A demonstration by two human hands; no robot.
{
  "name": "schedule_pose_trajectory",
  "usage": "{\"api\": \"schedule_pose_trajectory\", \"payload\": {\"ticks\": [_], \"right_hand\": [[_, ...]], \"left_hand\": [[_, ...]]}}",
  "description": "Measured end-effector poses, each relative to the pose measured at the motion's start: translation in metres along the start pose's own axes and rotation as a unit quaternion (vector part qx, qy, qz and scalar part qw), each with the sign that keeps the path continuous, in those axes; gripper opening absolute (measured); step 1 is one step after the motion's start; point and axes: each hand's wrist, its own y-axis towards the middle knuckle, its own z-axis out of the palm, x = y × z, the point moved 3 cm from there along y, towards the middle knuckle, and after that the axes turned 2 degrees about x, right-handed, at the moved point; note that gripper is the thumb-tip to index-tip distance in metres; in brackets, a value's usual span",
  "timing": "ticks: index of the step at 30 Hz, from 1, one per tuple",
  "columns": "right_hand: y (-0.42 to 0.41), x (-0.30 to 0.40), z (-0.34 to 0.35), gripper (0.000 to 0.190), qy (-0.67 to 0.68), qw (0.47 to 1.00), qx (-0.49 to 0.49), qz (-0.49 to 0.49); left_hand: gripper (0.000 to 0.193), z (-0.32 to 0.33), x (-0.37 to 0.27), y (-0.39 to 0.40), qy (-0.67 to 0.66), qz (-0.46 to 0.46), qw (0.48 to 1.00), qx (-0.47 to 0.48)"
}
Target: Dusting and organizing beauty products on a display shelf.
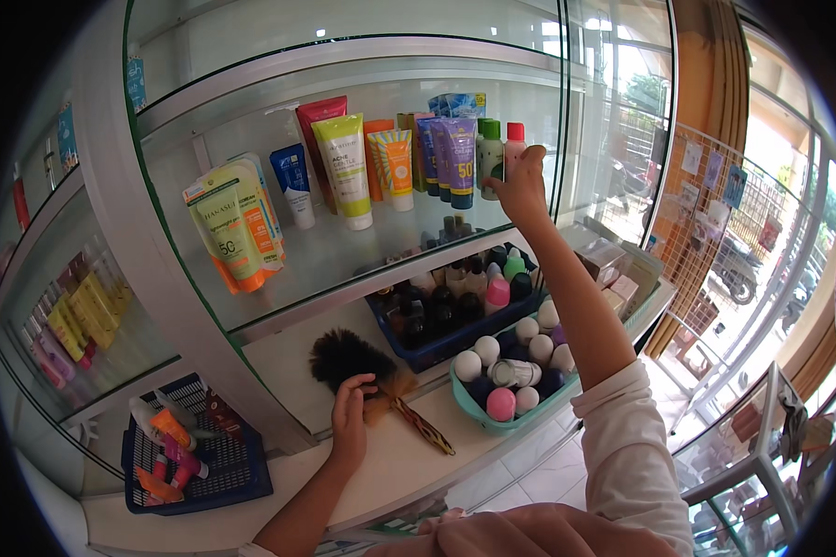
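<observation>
My right hand (pixel 524 182) reaches onto the glass shelf, its fingers around a pink bottle with a red cap (pixel 515 132). Close beside it on the left stands a white bottle with a green cap (pixel 490 150), near my thumb. Purple sunscreen tubes (pixel 462 160) stand further left, followed by an orange tube (pixel 400 167), a green-and-white cleanser tube (pixel 349 167) and a blue-and-white tube (pixel 296 184). My left hand (pixel 352 418) rests on the lower counter with fingers bent, beside a feather duster (pixel 355 358) with black feathers. The duster's patterned handle lies to the right of that hand.
A blue basket of dark bottles (pixel 407 355) and a turquoise basket of roll-on bottles (pixel 474 414) sit below the shelf. Another blue basket (pixel 244 480) with tubes is at lower left. A metal cabinet frame (pixel 174 230) and glass edges border the shelf.
</observation>
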Motion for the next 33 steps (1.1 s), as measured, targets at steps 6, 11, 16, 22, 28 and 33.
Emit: {"api": "schedule_pose_trajectory", "payload": {"ticks": [6,11,16,22,28,33], "right_hand": [[0.006,-0.008,-0.004,0.087,0.146,0.981,0.016,0.128],[0.011,-0.012,-0.001,0.084,0.16,0.96,0.085,0.211],[0.013,-0.016,0.001,0.07,0.155,0.96,0.097,0.212],[0.013,-0.019,0.002,0.065,0.114,0.969,0.057,0.213],[0.016,-0.02,0.004,0.063,0.128,0.962,0.068,0.233],[0.017,-0.023,0.007,0.063,0.113,0.967,0.056,0.221]], "left_hand": [[0.028,0.001,0.003,0.001,-0.013,0.0,1.0,-0.001],[0.03,-0.001,0.008,0.001,0.006,0.016,1.0,0.014],[0.029,0.001,0.008,0.001,0.01,0.01,1.0,0.017],[0.028,0.002,0.01,0.002,0.008,0.006,1.0,0.018],[0.026,0.002,0.008,0.001,-0.007,-0.007,1.0,0.008],[0.026,0.003,0.006,0.001,-0.004,-0.01,1.0,0.017]]}}
